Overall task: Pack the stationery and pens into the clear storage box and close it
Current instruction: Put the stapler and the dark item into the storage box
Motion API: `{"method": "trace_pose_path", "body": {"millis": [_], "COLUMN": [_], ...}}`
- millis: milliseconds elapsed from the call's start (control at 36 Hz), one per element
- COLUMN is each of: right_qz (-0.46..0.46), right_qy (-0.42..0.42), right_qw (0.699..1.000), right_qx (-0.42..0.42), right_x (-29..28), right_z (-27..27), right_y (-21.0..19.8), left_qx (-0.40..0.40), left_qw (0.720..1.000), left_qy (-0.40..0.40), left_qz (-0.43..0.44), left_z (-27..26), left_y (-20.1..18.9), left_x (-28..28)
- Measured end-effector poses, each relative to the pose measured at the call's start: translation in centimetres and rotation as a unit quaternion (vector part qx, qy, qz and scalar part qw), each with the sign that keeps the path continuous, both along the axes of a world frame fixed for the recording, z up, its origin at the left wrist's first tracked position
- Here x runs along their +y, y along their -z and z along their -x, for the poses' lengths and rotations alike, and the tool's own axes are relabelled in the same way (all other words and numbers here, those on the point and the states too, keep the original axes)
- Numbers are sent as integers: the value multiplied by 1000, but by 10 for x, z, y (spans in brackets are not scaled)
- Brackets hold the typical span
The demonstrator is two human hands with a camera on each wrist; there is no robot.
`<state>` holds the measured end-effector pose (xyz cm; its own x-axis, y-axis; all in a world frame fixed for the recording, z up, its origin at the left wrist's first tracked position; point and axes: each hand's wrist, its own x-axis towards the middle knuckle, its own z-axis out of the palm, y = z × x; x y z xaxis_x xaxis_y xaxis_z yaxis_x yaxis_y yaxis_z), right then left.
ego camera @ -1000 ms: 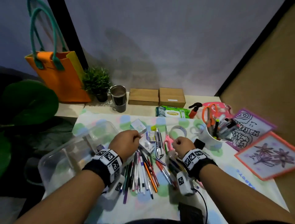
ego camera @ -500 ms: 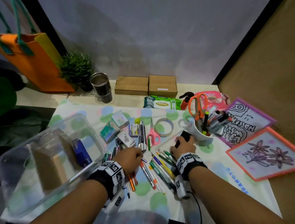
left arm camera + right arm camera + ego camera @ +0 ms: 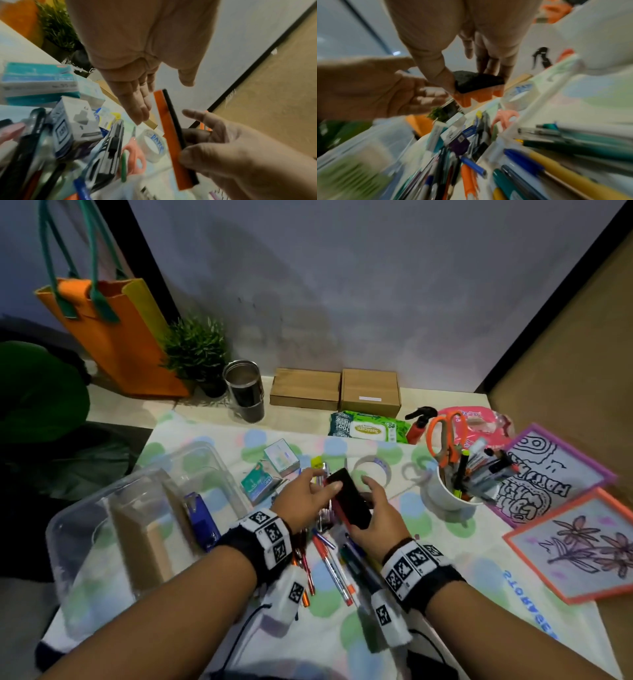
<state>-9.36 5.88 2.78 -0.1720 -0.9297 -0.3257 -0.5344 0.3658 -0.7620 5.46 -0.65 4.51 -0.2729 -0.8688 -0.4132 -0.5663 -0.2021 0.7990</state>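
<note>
My right hand [image 3: 364, 506] holds a black and orange board eraser [image 3: 349, 503] above the pile of pens [image 3: 330, 565], thumb on one side and fingers on the other [image 3: 489, 67]. Beside the eraser [image 3: 171, 135] my left hand [image 3: 318, 484] is spread with straight fingers [image 3: 137, 105], its thumb at the eraser's top edge. The clear storage box [image 3: 205, 453] lies open at the left, with a brown box and a blue stapler [image 3: 202, 518] inside. No lid is in view.
Small stationery boxes [image 3: 281, 462], a tape roll [image 3: 373, 470] and pink scissors [image 3: 135, 155] lie behind the pens. At the right stands a white cup [image 3: 448, 498] of markers and orange scissors, beside two framed pictures [image 3: 575, 542]. A steel tumbler [image 3: 245, 392] and cardboard boxes line the back.
My right hand picked the eraser up from beside the white cup and carried it left. My left hand left the pens and rose to meet it.
</note>
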Motion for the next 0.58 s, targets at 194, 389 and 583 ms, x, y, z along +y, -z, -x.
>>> {"method": "trace_pose_path", "body": {"millis": [194, 389, 583], "right_qz": [46, 4, 26], "right_qy": [-131, -262, -387], "right_qw": [990, 963, 917], "right_qx": [3, 60, 96], "right_x": [-4, -12, -25], "right_z": [-40, -76, -110], "right_y": [-17, -18, -12], "left_qx": [-51, -75, -209], "left_qw": [996, 979, 952], "left_qy": [-42, -150, -195], "left_qz": [58, 113, 110], "left_z": [-34, -109, -176], "left_y": [-8, -34, -49], "left_x": [-6, -37, -63]}}
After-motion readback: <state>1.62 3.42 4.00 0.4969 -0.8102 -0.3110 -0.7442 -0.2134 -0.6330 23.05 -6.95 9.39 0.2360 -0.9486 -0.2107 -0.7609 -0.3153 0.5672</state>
